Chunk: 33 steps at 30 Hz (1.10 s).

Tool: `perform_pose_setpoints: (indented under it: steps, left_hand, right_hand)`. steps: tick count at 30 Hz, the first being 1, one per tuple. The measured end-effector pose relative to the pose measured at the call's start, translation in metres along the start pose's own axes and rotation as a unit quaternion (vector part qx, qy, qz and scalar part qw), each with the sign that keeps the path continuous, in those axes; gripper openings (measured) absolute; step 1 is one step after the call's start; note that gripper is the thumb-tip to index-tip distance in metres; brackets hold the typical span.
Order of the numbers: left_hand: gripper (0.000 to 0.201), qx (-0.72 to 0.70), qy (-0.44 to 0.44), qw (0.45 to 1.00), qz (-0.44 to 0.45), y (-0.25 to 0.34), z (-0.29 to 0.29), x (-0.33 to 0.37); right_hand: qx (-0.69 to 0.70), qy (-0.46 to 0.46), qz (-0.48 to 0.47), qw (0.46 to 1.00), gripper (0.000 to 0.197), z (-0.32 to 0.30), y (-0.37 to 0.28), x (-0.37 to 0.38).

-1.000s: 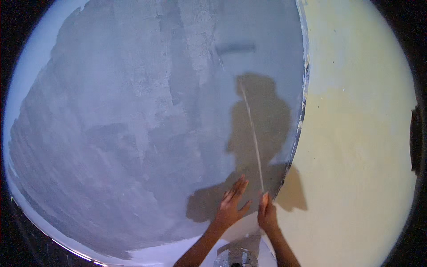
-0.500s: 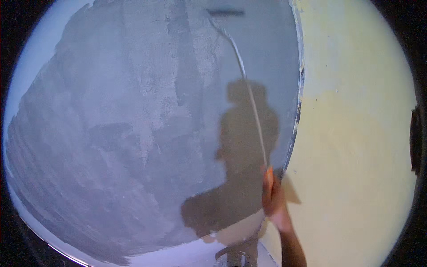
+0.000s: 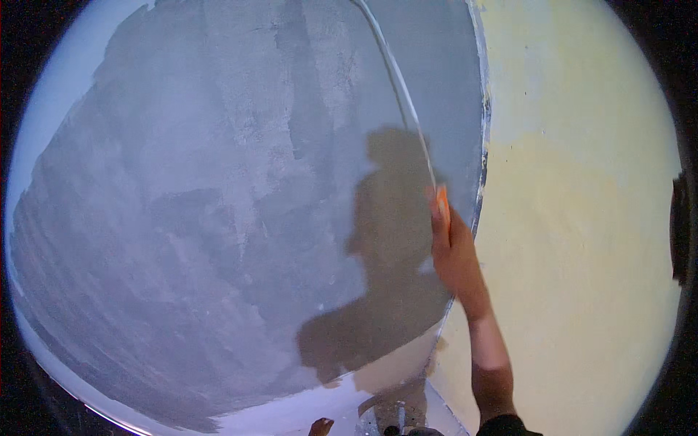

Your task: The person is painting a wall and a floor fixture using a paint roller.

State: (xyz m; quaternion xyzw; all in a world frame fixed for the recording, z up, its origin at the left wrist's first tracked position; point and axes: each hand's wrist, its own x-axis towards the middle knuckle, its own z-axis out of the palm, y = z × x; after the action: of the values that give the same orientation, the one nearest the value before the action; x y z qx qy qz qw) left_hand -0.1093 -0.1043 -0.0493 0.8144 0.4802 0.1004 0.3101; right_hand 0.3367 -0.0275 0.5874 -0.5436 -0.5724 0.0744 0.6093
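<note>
My right hand (image 3: 454, 251) is closed around the orange handle (image 3: 444, 207) of a paint roller. From it the long thin metal rod (image 3: 403, 91) of the paint roller runs up and slightly left across the grey-painted wall (image 3: 240, 189). The roller head lies beyond the upper edge, out of sight. At the lower edge a small part of my left hand (image 3: 321, 427) shows; its fingers are too little seen to judge.
A yellow wall (image 3: 574, 218) meets the grey one along a rough, paint-marked corner (image 3: 482, 145). Pale bare strips (image 3: 291, 410) border the grey below and at left. My shadow (image 3: 396, 232) falls on the grey. A speckled round object (image 3: 403, 414) stands at the bottom.
My right hand has moved up along the corner, pushing the paint roller upward until its head left the view. Part of my left hand has come in at the bottom.
</note>
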Motion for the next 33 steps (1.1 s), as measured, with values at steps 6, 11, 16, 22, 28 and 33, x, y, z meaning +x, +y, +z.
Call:
perform_pose_setpoints:
  steps: [6, 11, 16, 22, 28, 33]
  left_hand:
    - [0.049, -0.389, -0.027, 0.901, -0.188, 0.037, 0.08, 0.015]
    - [0.059, -0.463, -0.236, 0.853, -0.038, 0.025, 0.075, -0.018]
    - [0.028, -0.091, -0.105, 0.979, -0.148, 0.042, 0.068, 0.01]
    - [0.027, -0.267, 0.019, 0.962, -0.051, 0.104, 0.03, 0.033]
    - [0.029, -0.156, 0.088, 0.983, 0.042, 0.119, -0.004, 0.035]
    - [0.046, -0.142, 0.087, 0.982, 0.093, 0.247, -0.101, 0.12]
  right_hand:
    - [0.048, 0.013, 0.079, 0.996, 0.048, 0.031, 0.083, -0.147]
    - [0.014, -0.027, 0.12, 0.992, 0.046, 0.024, 0.047, -0.116]
    - [0.016, -0.049, 0.094, 0.994, 0.047, 0.012, 0.009, -0.07]
    - [-0.006, 0.031, 0.084, 0.996, 0.048, 0.046, 0.107, -0.171]
    - [-0.012, -0.024, 0.143, 0.989, 0.05, 0.07, 0.143, -0.23]
    - [-0.012, 0.026, 0.061, 0.998, 0.049, 0.029, 0.092, -0.152]
